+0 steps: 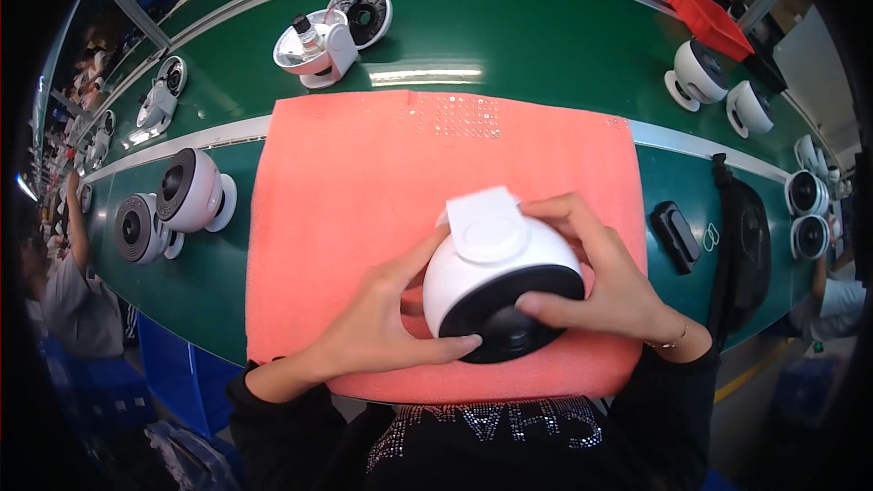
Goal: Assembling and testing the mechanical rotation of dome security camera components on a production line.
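Note:
A white ball-shaped device [546, 253] with a round black front and a white bracket-like foot is held over the pink foam mat [332, 191]. Its foot points away from me, and the black front tilts toward me. My left hand [382, 318] grips the left side, its thumb on the lower rim of the black front. Around the right side wraps my right hand [614, 286], with the thumb lying across the black front. Fingers behind the ball are partly hidden. Small shiny pieces [468, 116] sit in rows at the mat's far edge.
Two finished-looking ball devices [189, 189] stand left of the mat. An opened unit [314, 50] with its inner parts showing sits on the green conveyor [546, 36]. More devices [698, 73] and a red tray [709, 20] are far right. A black case [676, 236] and black pouch [744, 245] lie nearer.

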`<control>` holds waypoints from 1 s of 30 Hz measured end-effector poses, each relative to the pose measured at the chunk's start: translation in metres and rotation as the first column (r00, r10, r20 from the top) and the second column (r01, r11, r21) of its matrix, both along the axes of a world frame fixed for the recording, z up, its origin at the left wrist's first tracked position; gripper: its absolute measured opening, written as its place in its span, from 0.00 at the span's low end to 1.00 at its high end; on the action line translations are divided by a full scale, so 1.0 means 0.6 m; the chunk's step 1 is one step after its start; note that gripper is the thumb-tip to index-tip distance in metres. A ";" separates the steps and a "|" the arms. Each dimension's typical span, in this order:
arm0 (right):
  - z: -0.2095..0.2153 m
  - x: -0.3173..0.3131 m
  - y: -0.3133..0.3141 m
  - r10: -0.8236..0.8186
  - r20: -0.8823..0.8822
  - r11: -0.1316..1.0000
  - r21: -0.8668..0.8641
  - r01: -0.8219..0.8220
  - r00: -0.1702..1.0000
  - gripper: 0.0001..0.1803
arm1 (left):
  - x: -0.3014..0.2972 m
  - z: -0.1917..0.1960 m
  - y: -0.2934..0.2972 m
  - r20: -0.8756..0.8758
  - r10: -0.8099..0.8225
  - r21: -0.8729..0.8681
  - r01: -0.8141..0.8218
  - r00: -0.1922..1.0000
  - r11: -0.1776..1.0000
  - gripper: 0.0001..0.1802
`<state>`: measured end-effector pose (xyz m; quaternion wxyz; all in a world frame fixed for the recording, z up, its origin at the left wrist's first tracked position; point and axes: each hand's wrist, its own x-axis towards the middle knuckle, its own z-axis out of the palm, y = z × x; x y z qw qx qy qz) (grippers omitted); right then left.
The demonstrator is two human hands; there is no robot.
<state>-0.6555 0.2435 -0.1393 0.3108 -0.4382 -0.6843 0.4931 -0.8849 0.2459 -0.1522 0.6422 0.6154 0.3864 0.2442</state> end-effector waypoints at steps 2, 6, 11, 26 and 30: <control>0.014 -0.020 0.010 -0.020 0.039 0.972 0.235 0.010 0.999 0.46 | -0.003 0.018 0.007 -0.006 0.011 0.140 -0.010 1.000 0.990 0.50; 0.011 -0.042 0.035 -0.048 -0.048 0.931 0.358 0.062 0.998 0.47 | -0.025 0.040 0.026 -0.104 0.023 0.463 0.028 0.994 0.886 0.52; 0.018 -0.075 0.091 -0.048 -0.084 0.904 0.419 0.079 0.995 0.48 | -0.052 0.030 0.063 -0.020 0.105 0.472 -0.084 0.994 0.877 0.52; -0.025 -0.159 0.211 -0.326 -0.233 0.539 0.750 0.382 0.916 0.49 | 0.016 -0.027 0.244 0.685 0.484 -0.167 -0.529 0.545 0.832 0.42; -0.035 -0.144 0.240 -0.303 -0.251 0.544 0.747 0.383 0.919 0.48 | 0.027 -0.050 0.280 0.714 0.476 -0.106 -0.594 0.512 0.798 0.42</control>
